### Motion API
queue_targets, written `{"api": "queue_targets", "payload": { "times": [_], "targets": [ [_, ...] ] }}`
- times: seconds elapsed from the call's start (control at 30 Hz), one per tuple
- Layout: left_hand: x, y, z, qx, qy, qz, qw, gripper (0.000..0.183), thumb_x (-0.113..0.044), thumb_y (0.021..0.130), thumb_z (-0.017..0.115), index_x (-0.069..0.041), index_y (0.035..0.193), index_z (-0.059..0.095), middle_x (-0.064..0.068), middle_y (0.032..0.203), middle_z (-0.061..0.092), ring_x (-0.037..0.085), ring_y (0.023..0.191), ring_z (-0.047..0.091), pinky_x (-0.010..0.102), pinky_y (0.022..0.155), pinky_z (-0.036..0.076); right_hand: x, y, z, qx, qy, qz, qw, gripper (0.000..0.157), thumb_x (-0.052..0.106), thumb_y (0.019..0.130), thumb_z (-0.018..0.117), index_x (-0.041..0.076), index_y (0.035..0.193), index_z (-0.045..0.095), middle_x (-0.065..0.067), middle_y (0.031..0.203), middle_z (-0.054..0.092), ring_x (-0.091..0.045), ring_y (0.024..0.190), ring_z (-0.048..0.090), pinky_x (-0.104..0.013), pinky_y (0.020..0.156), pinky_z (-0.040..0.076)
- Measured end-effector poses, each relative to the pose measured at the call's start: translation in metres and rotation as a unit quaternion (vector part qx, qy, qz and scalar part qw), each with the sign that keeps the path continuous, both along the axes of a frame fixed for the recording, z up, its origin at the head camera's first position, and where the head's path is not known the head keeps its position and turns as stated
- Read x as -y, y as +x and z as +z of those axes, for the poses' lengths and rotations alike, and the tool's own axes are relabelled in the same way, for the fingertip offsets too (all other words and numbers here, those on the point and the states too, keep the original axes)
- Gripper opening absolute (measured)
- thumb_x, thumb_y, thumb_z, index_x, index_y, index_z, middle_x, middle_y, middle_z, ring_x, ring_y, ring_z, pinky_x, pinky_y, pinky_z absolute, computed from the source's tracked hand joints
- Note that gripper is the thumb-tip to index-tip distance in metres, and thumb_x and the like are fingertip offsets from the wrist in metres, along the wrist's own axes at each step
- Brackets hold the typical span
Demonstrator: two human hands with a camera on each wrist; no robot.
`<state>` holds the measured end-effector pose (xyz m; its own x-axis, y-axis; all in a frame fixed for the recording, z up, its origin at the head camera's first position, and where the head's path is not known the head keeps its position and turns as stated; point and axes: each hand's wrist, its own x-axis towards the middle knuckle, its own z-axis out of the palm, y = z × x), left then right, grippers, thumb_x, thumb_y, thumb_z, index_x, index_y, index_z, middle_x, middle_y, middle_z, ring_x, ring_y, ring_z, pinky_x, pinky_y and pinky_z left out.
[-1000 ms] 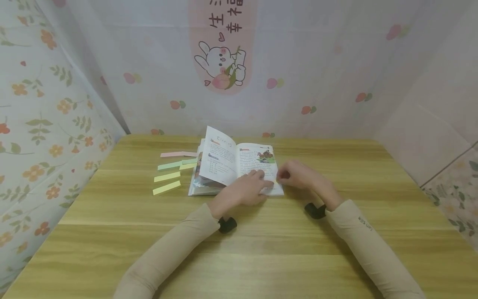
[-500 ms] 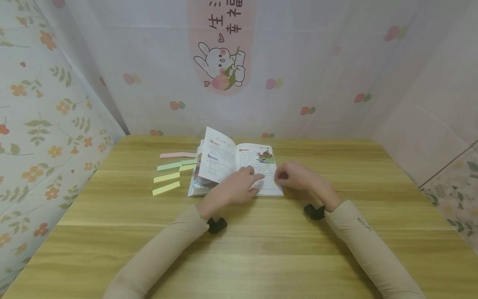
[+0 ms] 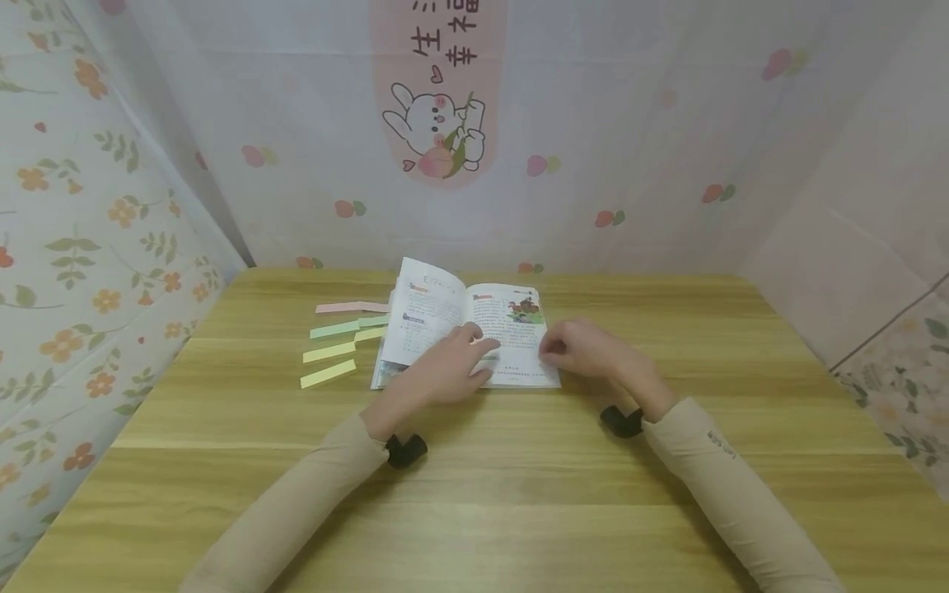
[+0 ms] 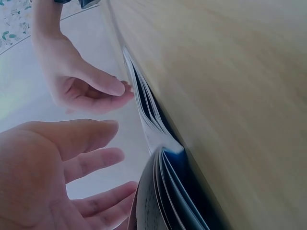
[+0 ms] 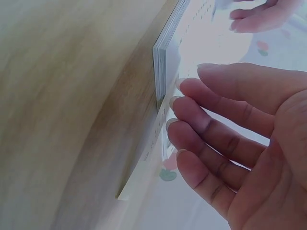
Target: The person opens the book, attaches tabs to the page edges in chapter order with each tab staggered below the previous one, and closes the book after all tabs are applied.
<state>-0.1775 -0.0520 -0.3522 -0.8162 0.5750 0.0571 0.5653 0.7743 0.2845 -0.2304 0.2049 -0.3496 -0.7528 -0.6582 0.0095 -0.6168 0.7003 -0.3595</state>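
Note:
An open book (image 3: 519, 362) with printed text lies on the wooden table, its left-hand pages lifted and curving. My left hand (image 3: 448, 366) rests over the middle and lower part of the spread with its fingers apart; the left wrist view shows fingertips against the curved pages. At the book's right edge, my right hand (image 3: 582, 350) has its thumb and forefinger close together. Beneath those fingertips, a pale yellow sticky tab (image 5: 144, 160) shows in the right wrist view, running out from the page edge. From the head, that tab is hidden by the hand.
Several paper tabs lie left of the book: a pink tab (image 3: 337, 308), a green tab (image 3: 334, 329) and yellow tabs (image 3: 329, 374), some reaching its edge. A patterned curtain (image 3: 593, 123) hangs behind the wooden table (image 3: 519, 511).
My left hand has slid left, off the right page towards the spine, and the left-hand pages have sunk lower. My right hand has shifted slightly left at the book's right edge.

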Motion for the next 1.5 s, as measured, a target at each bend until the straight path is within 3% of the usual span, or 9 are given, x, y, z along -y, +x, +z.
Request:
{"api": "queue_targets", "payload": {
  "times": [0.37, 0.7, 0.93, 1.07, 1.3, 1.5],
  "targets": [
    [0.016, 0.002, -0.002, -0.032, 0.011, 0.013, 0.9993, 0.042, -0.019, 0.1, 0.061, -0.003, 0.139, 0.057, 0.023, 0.138, 0.049, 0.037, 0.126, 0.048, 0.046, 0.106, 0.043, 0.006, 0.008, 0.005, -0.015, 0.005, -0.005, 1.0, 0.029, 0.015, 0.094, 0.072, 0.003, 0.12, 0.069, -0.013, 0.112, 0.067, -0.028, 0.097, 0.063, -0.043, 0.087, 0.054],
    [0.03, 0.007, 0.0, -0.05, 0.018, 0.024, 0.9983, 0.04, -0.016, 0.099, 0.06, 0.0, 0.136, 0.058, 0.027, 0.138, 0.049, 0.042, 0.128, 0.048, 0.051, 0.108, 0.041, 0.017, 0.017, 0.008, -0.004, -0.027, -0.008, 1.0, 0.045, 0.02, 0.096, 0.07, 0.005, 0.137, 0.059, -0.019, 0.136, 0.056, -0.032, 0.114, 0.06, -0.049, 0.096, 0.051],
    [0.036, 0.009, 0.0, -0.055, 0.027, 0.029, 0.9977, 0.039, -0.014, 0.097, 0.062, 0.002, 0.133, 0.06, 0.028, 0.132, 0.052, 0.042, 0.121, 0.051, 0.05, 0.106, 0.043, 0.024, 0.019, 0.009, -0.016, -0.029, -0.005, 0.999, 0.049, 0.023, 0.095, 0.071, 0.005, 0.139, 0.058, -0.018, 0.138, 0.056, -0.034, 0.125, 0.055, -0.05, 0.105, 0.045],
    [0.041, 0.011, -0.001, -0.06, 0.024, 0.036, 0.9973, 0.039, -0.014, 0.097, 0.063, 0.001, 0.132, 0.061, 0.028, 0.13, 0.052, 0.042, 0.116, 0.053, 0.051, 0.1, 0.047, 0.028, 0.018, 0.009, -0.022, -0.028, 0.001, 0.999, 0.05, 0.024, 0.094, 0.072, 0.006, 0.139, 0.059, -0.016, 0.135, 0.058, -0.031, 0.123, 0.056, -0.046, 0.104, 0.047],
    [0.053, 0.015, -0.002, -0.038, 0.038, 0.061, 0.9967, 0.038, -0.016, 0.098, 0.063, 0.001, 0.132, 0.06, 0.028, 0.131, 0.05, 0.043, 0.12, 0.049, 0.054, 0.098, 0.046, 0.035, 0.017, 0.009, -0.025, -0.033, 0.012, 0.999, 0.05, 0.023, 0.094, 0.073, 0.005, 0.139, 0.058, -0.014, 0.133, 0.058, -0.028, 0.116, 0.057, -0.044, 0.101, 0.049],
    [0.063, 0.019, -0.003, -0.029, 0.055, 0.075, 0.9953, 0.035, -0.013, 0.098, 0.061, 0.001, 0.13, 0.06, 0.028, 0.128, 0.05, 0.042, 0.114, 0.048, 0.053, 0.094, 0.046, 0.042, 0.016, 0.01, -0.029, -0.033, 0.02, 0.999, 0.051, 0.024, 0.093, 0.073, 0.007, 0.139, 0.058, -0.015, 0.137, 0.056, -0.031, 0.122, 0.056, -0.046, 0.103, 0.047]
  ]
}}
